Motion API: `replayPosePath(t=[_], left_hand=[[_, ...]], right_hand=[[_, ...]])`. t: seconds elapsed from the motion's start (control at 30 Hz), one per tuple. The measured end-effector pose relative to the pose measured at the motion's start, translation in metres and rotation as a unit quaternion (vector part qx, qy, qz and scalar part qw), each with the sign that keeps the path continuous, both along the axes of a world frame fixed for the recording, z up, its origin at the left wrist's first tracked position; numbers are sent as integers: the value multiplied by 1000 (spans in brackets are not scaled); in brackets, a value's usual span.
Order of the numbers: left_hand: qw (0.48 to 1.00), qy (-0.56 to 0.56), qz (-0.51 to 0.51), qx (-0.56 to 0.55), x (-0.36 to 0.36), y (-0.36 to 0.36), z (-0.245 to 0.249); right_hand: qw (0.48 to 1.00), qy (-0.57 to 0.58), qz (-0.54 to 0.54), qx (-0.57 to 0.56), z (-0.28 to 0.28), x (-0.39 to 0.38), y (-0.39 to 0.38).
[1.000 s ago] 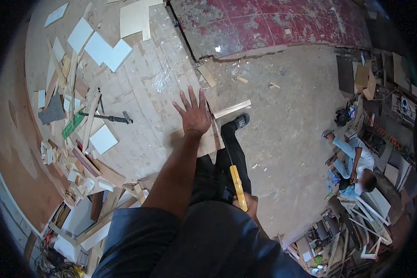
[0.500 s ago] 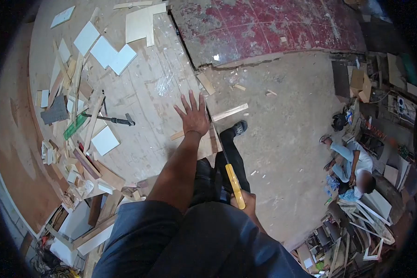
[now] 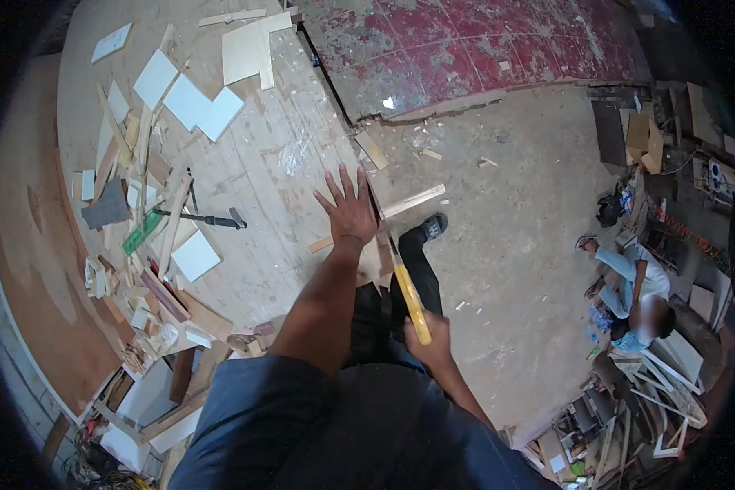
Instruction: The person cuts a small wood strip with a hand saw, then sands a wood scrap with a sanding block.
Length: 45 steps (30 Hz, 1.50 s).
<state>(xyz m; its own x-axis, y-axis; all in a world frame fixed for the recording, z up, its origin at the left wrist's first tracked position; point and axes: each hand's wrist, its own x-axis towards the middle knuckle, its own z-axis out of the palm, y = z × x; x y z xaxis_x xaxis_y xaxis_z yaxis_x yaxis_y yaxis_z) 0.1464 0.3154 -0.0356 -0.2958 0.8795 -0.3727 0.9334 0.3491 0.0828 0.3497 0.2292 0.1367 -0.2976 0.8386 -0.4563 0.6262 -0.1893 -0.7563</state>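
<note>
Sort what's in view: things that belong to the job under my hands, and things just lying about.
In the job:
yellow-handled saw, in the right hand
wood piece at the blade, beside the flat left hand

Apparently just lying about:
hammer
square white board
green piece

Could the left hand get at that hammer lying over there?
Probably yes: the left hand seems to have just bare wooden surface between it and the head of the hammer. It would first have to lift off, as it lies spread beside the saw.
</note>
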Motion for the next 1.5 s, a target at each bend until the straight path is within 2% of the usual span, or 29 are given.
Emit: replayPosePath(t=[0.07,0.2,0.27,0.33,0.4,0.47,0.57,0.63,0.7,0.73,0.8,0.83,0.9,1.0,1.07,1.13,1.2,1.33,1.4,1.5], left_hand=[[1000,-2,2,25,1,0,-7],[1000,11,-8,-9,5,-2,-1],[999,9,0,-34,5,3,2],[999,-4,0,-34,6,4,5],[999,-18,5,-35,6,4,4],[1000,26,-12,-4,7,-1,-2],[999,8,-2,-47,8,4,7],[999,11,-3,-32,8,1,4],[1000,9,-4,-16,9,1,0],[1000,11,-6,-7,8,1,0],[1000,14,-5,5,10,-1,5],[1000,11,-1,-14,10,3,9],[999,9,-4,-37,9,4,8],[1000,21,-5,-6,12,-1,0],[996,56,6,-63,12,3,2],[998,49,9,-45,13,0,2],[999,42,19,-24,12,2,-1],[998,50,16,-31,14,-1,-4],[998,57,15,-28,13,1,-4],[998,49,21,-33,14,2,-2]], right_hand=[[997,24,-42,-62,21,12,-6],[998,55,-16,-19,-9,-11,7],[998,56,-23,-6,-5,-9,6],[993,38,-58,-96,21,1,8],[994,53,-64,-67,25,-1,13],[995,79,-34,-45,14,-7,18],[992,97,-71,-29,25,-16,19],[992,93,-83,-29,30,-14,15],[998,55,-12,32,22,-8,11],[998,53,-13,32,27,-13,18],[981,23,-112,-159,35,-26,36],[981,26,-113,-154,36,-23,34],[999,36,4,19,41,-13,19],[999,30,-16,42,14,-21,15],[999,12,-17,35,13,-22,11],[999,-4,-23,29,24,-20,12],[997,18,-33,-73,49,-8,18],[996,-42,-71,-15,19,-19,10],[996,17,-72,-55,16,-22,16],[996,-29,-64,-48,59,-15,15]])
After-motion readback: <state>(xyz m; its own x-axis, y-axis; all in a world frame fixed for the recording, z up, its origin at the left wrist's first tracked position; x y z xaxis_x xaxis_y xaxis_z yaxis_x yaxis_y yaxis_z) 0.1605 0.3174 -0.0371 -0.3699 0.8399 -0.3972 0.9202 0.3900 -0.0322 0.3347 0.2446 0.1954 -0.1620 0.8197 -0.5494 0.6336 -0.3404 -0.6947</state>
